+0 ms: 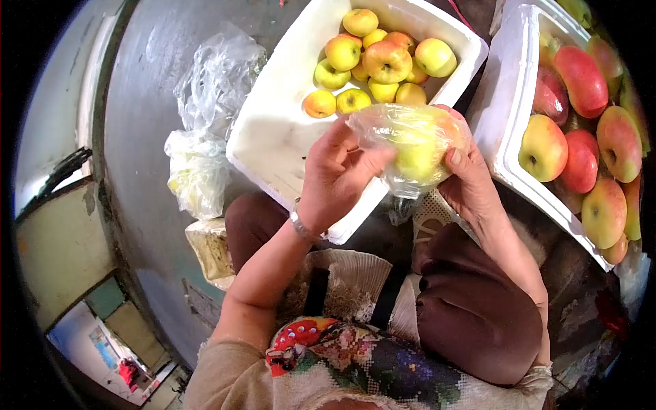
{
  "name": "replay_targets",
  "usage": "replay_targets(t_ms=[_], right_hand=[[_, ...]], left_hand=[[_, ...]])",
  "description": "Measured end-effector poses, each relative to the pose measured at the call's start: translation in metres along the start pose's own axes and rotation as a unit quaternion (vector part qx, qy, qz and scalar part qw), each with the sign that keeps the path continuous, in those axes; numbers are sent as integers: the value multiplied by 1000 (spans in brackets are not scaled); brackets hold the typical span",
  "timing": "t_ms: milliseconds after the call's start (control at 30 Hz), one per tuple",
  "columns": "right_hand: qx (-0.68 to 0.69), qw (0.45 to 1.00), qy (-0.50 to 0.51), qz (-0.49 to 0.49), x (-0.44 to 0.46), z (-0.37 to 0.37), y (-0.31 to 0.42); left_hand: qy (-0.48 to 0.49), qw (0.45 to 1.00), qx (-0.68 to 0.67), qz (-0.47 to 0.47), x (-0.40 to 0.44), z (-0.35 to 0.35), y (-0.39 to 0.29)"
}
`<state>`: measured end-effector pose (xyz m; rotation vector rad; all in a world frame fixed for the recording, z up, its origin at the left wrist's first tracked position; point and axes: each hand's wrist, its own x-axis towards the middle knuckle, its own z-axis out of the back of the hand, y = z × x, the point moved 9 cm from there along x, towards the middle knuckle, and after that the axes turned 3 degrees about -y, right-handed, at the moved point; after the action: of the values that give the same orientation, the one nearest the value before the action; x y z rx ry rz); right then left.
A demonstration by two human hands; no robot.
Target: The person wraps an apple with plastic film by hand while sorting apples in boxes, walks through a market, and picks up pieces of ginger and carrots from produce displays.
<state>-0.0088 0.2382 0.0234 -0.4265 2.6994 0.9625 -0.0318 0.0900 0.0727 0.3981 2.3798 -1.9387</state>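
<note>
Clear plastic bag around a yellow-green apple is held in the right hand; the left hand curls at its loose end, whether pinching I cannot tell. Beneath, a white box holds loose apples; rightward, another box holds redder fruit.

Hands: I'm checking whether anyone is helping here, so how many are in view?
2: the left hand at one end of the clear bag, the right hand gripping the fruit through it. No others show.
</note>
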Motion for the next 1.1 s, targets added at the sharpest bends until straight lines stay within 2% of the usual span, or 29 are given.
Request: replay_targets(t_ms=[67, 100, 167, 267, 400, 500, 533, 567, 633, 700, 767, 833, 900, 967, 1100], right_hand=[[-1, 1000, 1, 6, 0, 1, 1], [-2, 1000, 0, 12, -1, 1, 2], [13, 1000, -8, 11, 0, -2, 4], [43, 999, -3, -5, 3, -10, 6], [65, 997, 18, -27, 1, -18, 2], [66, 997, 5, -36, 0, -20, 4], [67, 997, 5, -36, 1, -20, 5], [13, 1000, -1, 0, 3, -17, 12], [-39, 999, -6, 35, 2, -16, 19], [-186, 980, 30, 67, -3, -27, 24], [-220, 971, 51, 78, -6, -32, 21], [-231, 962, 107, 100, -10, -44, 19], [-283, 943, 123, 127, -7, -42, 24], [-397, 882, 156, 199, -10, -46, 31], [-420, 880, 126, 184, -9, -38, 24]], left_hand=[[61, 995, 73, -21, 3, 11, 12], [61, 995, 74, -21, 2, 9, 10], [14, 998, 52, -10, 2, 12, 3], [-16, 998, 15, -53, 1, 20, -24], [-22, 999, -5, -23, -1, 27, -35], [6, 999, -5, -53, -2, 32, -47], [-2, 994, -21, -105, 2, 41, -58], [-8, 987, -37, -157, 2, 48, -69], [-69, 965, 124, -220, -4, 48, -88], [-41, 951, 197, -236, 0, 33, -89], [-47, 983, 170, -50, 12, 35, -50], [65, 991, 73, 90, 6, 21, -6], [156, 958, -34, 239, -15, 0, 28], [161, 954, -31, 252, -15, 2, 34], [175, 950, -67, 251, -15, 0, 42]])
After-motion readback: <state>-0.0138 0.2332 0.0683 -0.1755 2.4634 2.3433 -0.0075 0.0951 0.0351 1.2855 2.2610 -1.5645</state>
